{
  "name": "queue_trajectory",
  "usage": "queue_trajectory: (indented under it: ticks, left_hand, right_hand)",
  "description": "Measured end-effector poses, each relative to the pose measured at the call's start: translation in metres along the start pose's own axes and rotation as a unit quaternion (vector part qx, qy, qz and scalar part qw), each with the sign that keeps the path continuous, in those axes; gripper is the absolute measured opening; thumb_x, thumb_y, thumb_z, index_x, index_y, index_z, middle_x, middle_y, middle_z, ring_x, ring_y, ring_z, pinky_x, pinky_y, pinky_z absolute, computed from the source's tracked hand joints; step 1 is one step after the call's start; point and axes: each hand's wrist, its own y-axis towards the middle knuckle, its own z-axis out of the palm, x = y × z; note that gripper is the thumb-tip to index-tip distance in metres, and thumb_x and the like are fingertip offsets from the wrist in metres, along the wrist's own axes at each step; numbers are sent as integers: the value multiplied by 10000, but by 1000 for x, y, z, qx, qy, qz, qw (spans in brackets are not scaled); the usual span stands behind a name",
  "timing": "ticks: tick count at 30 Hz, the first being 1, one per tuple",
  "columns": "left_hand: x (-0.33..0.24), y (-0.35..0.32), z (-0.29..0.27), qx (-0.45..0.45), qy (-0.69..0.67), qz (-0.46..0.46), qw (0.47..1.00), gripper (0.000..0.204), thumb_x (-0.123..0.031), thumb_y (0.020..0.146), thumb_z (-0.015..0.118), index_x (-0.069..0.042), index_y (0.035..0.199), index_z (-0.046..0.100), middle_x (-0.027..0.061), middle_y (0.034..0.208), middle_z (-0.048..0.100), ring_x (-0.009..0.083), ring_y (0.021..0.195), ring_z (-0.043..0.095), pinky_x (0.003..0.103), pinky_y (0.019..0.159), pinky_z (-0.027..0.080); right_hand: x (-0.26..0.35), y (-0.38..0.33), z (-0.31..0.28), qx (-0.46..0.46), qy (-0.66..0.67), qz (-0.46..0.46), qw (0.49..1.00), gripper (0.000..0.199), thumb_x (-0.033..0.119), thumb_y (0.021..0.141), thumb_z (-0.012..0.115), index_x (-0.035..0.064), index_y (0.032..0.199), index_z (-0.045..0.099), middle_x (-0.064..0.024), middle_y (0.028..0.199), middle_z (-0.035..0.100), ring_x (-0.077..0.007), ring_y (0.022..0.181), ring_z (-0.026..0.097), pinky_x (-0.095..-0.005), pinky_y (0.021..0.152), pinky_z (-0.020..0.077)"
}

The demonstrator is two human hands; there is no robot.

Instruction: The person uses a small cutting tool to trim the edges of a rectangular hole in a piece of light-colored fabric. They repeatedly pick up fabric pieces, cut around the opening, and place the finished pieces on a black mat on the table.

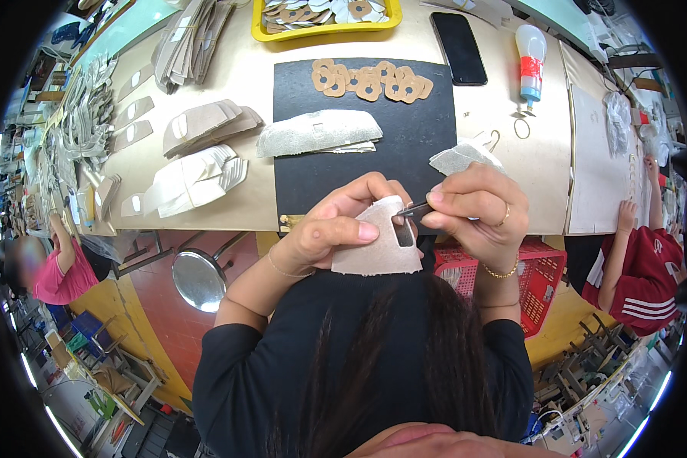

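My left hand (pixel 340 221) pinches a beige fabric piece (pixel 366 256) between thumb and fingers, close in front of my chest. This piece has a rounded top, a wide lower edge and a window-like cut-out near its right side. A slim dark metal tool (pixel 414 210), perhaps tweezers or snips, is gripped in the fingers of my right hand (pixel 477 210). Its tip is at the upper edge of the cut-out. On the black mat (pixel 298 183) beyond lie a stack of grey-white fabric pieces (pixel 320 131) and a row of tan flower-shaped pieces (pixel 370 80) with holes.
Stacks of cut pieces (pixel 195 179) lie at left. A yellow tray (pixel 328 34), a black phone (pixel 458 49) and a glue bottle (pixel 530 65) stand farther back. Grey-white pieces (pixel 466 156) lie beyond my right hand. A red basket (pixel 538 286) is below the table; co-workers sit on both sides.
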Motion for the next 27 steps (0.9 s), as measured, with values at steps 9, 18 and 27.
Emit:
queue_trajectory:
  ticks: [9,18,27]
  left_hand:
    - [-3,-1,6,-26,13,-13,999,276,-186,796,634,-18,984,521,173,1000,504,338,947,629,603,919,524]
    - [-11,-8,11,-60,32,-43,997,263,-177,813,620,-4,984,520,171,1024,511,323,977,630,599,970,497]
    - [-12,-8,10,-60,30,-55,996,265,-175,828,633,-9,1003,524,161,1033,514,317,986,636,596,972,498]
  right_hand:
    - [4,4,-3,8,-6,7,1000,233,122,638,868,39,791,712,-64,785,677,-185,655,649,-288,546,487]
    - [3,6,-7,32,4,3,999,284,107,618,872,29,838,710,-76,817,685,-179,677,639,-277,582,479]
    - [3,8,-9,44,-15,-9,999,280,117,612,871,41,830,713,-59,783,678,-178,656,639,-280,576,472]
